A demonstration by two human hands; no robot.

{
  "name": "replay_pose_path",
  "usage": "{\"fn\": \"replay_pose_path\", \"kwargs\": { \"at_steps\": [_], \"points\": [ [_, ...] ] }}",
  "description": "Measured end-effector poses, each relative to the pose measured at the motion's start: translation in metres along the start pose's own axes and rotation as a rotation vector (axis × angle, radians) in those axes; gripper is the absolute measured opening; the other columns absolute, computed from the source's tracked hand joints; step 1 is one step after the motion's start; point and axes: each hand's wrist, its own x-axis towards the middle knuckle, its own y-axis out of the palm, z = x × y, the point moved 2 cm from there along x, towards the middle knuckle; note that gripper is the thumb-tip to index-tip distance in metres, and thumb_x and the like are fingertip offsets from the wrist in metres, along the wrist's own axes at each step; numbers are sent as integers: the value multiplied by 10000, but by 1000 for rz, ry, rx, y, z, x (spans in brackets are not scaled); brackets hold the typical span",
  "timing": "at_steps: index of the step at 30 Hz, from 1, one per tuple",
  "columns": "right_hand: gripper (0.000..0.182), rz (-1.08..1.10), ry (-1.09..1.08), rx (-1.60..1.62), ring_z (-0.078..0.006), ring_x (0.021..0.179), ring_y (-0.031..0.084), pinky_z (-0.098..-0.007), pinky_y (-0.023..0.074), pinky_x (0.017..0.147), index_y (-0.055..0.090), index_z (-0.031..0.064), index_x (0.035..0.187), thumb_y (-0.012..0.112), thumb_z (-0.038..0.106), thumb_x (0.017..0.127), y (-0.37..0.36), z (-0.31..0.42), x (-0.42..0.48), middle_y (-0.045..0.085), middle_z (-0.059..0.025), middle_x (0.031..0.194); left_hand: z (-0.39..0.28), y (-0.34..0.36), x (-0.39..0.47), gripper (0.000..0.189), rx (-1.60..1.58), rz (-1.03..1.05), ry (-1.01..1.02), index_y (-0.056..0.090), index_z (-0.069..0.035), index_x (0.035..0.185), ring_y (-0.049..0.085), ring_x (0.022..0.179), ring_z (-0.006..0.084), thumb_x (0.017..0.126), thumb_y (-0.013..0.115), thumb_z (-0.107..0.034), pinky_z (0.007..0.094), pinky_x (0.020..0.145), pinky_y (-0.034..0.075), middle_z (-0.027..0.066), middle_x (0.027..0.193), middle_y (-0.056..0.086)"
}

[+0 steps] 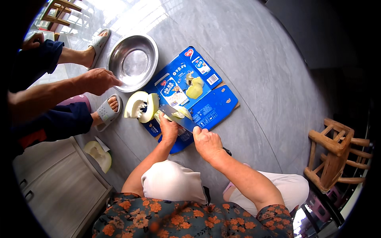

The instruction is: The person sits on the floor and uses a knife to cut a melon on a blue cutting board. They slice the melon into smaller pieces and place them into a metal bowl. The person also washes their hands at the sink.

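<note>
My right hand (pixel 207 142) grips the handle of a broad-bladed kitchen knife (pixel 181 119), whose blade lies across a pale melon piece (pixel 182 112). Just left of the blade, my left hand (pixel 169 128) holds a pale green piece of the melon (pixel 162 117), partly hidden by the knife and fingers. Under them a flattened blue cardboard box (pixel 215 104) covers part of the floor. Thick cut melon rings (pixel 152 107) with a pale, seedy core rest at its left edge. Yellow-green peelings (pixel 195 88) lie on the cardboard beyond the knife.
A steel basin (pixel 134 62) stands beyond the cardboard. At the left, another person's hand (pixel 102 81) points near its rim; their slippered feet (pixel 108 111) are close. A large melon piece (pixel 98 156) lies by a wooden cabinet (pixel 56 184). Wooden stools (pixel 332 154) are at the right.
</note>
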Motion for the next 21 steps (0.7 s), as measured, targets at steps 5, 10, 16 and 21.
{"fn": "replay_pose_path", "kwargs": {
  "at_steps": [5,10,16,21],
  "points": [
    [68,4,13,36,-238,542,648,-327,535,482,462,56,809,528,61,797,5,-2,6,600,-119,634,1,3,-1,375,-6,5,10,374,-53,1128,636,588,176,840,612,-80,271,440,523,122,863,623],
    [71,97,22,96,-251,570,656,-341,538,495,454,47,817,521,42,797,-6,-2,8,604,-131,642,16,1,5,376,-60,-9,-22,352,-55,1127,643,599,185,857,609,-106,275,417,520,132,874,621],
    [72,52,-3,97,-267,557,651,-353,536,490,447,44,810,517,33,796,2,1,16,603,-142,641,14,3,4,397,-72,11,17,340,-57,1127,627,566,171,855,622,-120,270,417,499,129,835,621],
    [62,-25,-7,104,-266,545,651,-344,537,483,454,46,800,516,42,799,20,5,38,608,-139,635,15,5,6,391,-16,-3,83,346,-45,1116,629,584,176,854,625,-122,286,509,510,152,863,628]
  ]
}}
